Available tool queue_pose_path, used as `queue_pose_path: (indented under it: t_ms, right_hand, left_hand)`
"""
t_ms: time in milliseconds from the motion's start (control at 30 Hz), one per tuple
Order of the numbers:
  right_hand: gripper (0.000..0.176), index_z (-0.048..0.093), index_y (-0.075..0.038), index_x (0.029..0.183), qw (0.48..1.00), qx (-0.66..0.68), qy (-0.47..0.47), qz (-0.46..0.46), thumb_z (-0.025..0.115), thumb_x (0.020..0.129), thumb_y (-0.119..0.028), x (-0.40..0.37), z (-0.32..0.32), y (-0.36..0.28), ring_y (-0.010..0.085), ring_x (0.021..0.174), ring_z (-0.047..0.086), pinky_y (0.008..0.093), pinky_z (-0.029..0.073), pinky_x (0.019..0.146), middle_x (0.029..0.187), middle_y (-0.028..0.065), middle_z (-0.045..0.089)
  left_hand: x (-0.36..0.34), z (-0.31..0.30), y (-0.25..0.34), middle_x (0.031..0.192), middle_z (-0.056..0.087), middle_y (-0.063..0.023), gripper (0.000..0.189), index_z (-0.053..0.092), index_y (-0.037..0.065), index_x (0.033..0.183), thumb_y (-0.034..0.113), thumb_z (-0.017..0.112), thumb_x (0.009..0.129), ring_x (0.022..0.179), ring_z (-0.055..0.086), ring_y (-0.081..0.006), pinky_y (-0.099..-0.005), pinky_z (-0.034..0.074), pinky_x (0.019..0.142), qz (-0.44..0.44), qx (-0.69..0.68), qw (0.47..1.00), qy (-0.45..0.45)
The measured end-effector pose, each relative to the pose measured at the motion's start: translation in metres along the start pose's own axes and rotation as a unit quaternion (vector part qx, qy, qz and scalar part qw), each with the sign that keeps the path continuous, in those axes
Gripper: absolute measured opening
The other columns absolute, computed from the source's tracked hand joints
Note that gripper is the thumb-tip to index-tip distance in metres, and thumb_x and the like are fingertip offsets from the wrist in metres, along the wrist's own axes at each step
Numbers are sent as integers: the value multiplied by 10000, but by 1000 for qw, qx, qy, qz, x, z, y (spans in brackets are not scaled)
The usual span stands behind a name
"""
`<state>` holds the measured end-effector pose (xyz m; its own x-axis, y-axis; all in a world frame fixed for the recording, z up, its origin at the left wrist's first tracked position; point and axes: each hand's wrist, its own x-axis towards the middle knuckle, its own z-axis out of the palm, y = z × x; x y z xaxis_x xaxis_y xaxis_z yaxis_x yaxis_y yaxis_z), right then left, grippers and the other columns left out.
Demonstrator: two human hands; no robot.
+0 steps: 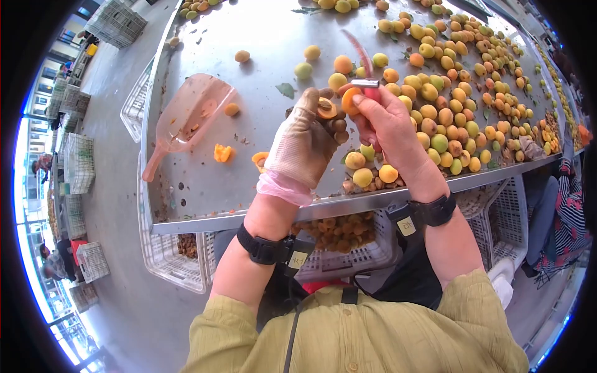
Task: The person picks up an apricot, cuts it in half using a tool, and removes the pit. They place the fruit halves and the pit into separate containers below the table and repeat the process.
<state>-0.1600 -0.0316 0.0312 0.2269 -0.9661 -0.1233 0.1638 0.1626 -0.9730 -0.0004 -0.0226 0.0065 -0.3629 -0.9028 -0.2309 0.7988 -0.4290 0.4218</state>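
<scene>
My left hand (305, 140), in a stained glove with a pink cuff, is closed around an apricot half (326, 108) whose brown pit shows in the cut face. Close beside it, my right hand (395, 124) is bare and pinches another orange apricot half (350, 101) between thumb and finger. The same hand also grips a knife (371, 92) with a red handle and a metal collar; its thin curved blade points away from me. Both hands are above the metal table (211, 180), near its front edge. Loose pits lie below my right hand.
Many whole apricots (444, 116) cover the table's right side. A pink clear scoop (193, 115) lies at left, near an opened apricot (222, 153). Beneath the edge stands a crate (311, 267) of brown pits or fruit. Another person's patterned clothing (569, 211) appears at far right.
</scene>
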Motion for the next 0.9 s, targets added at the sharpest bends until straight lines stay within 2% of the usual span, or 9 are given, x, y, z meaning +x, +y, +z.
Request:
queue_pose_path:
  t_ms: [67,133,267,367,700,767,800,867,900]
  right_hand:
    - [230,596,-37,1013,999,-31,-31,10,630,901,-235,2,1,1,17,578,474,182,422,512,753,-26,558]
    - [286,606,-41,1014,976,-162,-37,-141,711,849,-250,4,5,11,47,681,533,182,463,595,790,-20,584]
    - [289,608,-32,994,995,-90,-42,-4,732,825,-233,-1,1,-2,66,721,551,212,483,644,815,-10,604]
    - [251,610,-28,948,984,-145,-23,-97,712,817,-217,5,-4,13,73,708,550,222,478,640,795,12,611]
    - [473,543,20,981,947,-292,109,-78,708,826,-394,15,-18,19,134,727,569,278,490,674,786,73,600]
    - [510,543,19,995,960,-241,72,-119,697,828,-438,14,-14,23,131,727,560,274,485,677,788,66,593]
    - [549,543,19,1009,969,-188,34,-159,685,831,-482,13,-9,23,128,727,550,270,481,680,789,60,587]
    - [543,552,15,1013,967,-181,25,-179,675,839,-484,9,3,22,107,719,535,252,466,664,779,37,579]
    - [536,560,11,1018,965,-174,17,-198,664,846,-486,5,6,19,86,710,520,233,452,647,768,14,571]
  left_hand:
    - [-1,8,-1,978,620,-47,312,565,66,1088,348,531,959,807,581,-153,-290,467,706,0,46,998,53]
    - [-2,15,-1,893,577,-39,316,549,56,1088,339,554,946,734,540,-140,-277,455,660,17,106,992,67]
    - [-3,14,-1,789,516,-26,358,521,37,1154,317,571,936,640,484,-124,-257,426,591,23,168,985,39]
    - [-5,13,3,782,505,-25,401,491,28,1221,313,553,946,653,494,-128,-260,420,586,2,211,977,20]
    - [0,-3,8,986,615,-88,384,486,45,1234,320,490,966,877,599,-203,-319,485,753,-19,149,988,33]
    - [-2,-2,6,1035,610,-103,384,501,37,1214,327,486,962,934,592,-228,-347,478,830,130,587,798,-24]
    - [-3,-2,5,1060,608,-110,384,508,34,1204,330,484,961,963,589,-240,-361,475,869,194,757,622,-51]
    - [-4,-2,3,1109,603,-125,387,523,26,1183,337,480,957,1020,582,-264,-390,468,946,281,941,162,-96]
    - [-5,-2,1,1109,603,-125,387,523,26,1183,337,480,957,1020,582,-264,-390,468,946,280,941,163,-99]
